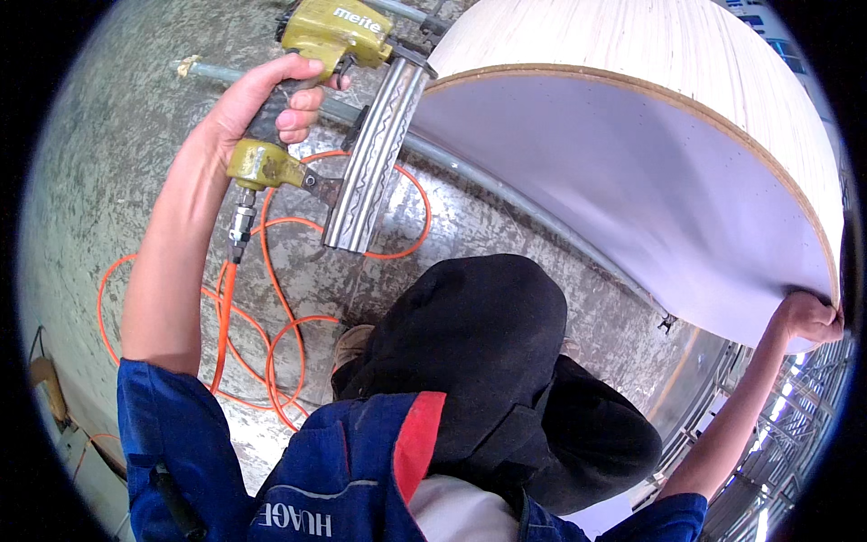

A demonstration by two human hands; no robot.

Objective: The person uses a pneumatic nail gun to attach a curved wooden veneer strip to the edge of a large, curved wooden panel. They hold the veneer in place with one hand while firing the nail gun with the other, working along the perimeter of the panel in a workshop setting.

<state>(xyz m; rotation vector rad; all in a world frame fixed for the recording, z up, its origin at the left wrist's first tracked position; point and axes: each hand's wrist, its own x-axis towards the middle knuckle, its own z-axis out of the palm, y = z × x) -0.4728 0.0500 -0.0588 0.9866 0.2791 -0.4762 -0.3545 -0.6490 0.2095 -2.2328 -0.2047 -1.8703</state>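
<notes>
My left hand (280,95) is wrapped round the black grip of a pneumatic staple gun (339,32) with an olive-yellow body. Its long silver magazine (375,158) slants down, and its nose end meets or nearly meets the left edge of a large wooden panel (632,172); exact contact cannot be made out. The panel has a pale smooth face, a brown rim and a streaked whitish side. At its lower right corner, my right hand (808,318) is closed round the edge, fingers partly hidden. An orange air hose (226,316) hangs from the gun's metal coupling (241,217).
Loops of the hose lie on the worn grey concrete floor (99,181). A grey metal pipe (524,206) runs beneath the panel. My bent knees in black trousers (479,316) are close below the panel. Metal racks or framing (786,443) stand at the lower right.
</notes>
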